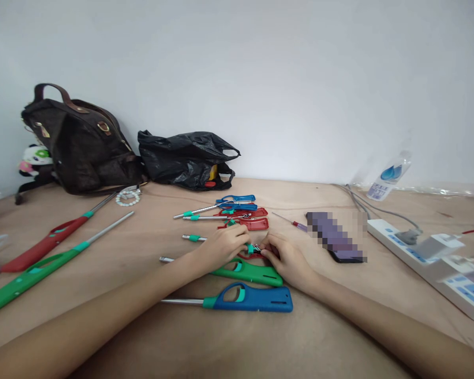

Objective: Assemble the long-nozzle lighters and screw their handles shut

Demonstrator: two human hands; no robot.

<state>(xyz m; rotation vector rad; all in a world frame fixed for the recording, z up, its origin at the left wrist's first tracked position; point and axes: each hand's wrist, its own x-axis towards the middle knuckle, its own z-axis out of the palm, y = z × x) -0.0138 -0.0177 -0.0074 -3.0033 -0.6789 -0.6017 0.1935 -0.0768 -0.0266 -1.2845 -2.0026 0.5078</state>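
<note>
A red gas lighter lies opened between my hands, its inner parts and thin wires exposed. My left hand is closed on it by the teal trigger piece, hiding part of its metal tube. The fingertips of my right hand pinch at the wires on the right side; the exact part is hidden. Just nearer to me lie a green lighter, partly under my left forearm, and a blue lighter, both with closed bodies. Beyond my hands rest opened red lighters and an opened blue lighter.
A screwdriver and a phone lie right of my hands, near a power strip and a tilted bottle. Leftward are long red and green lighters, a bracelet, a backpack and a black plastic bag.
</note>
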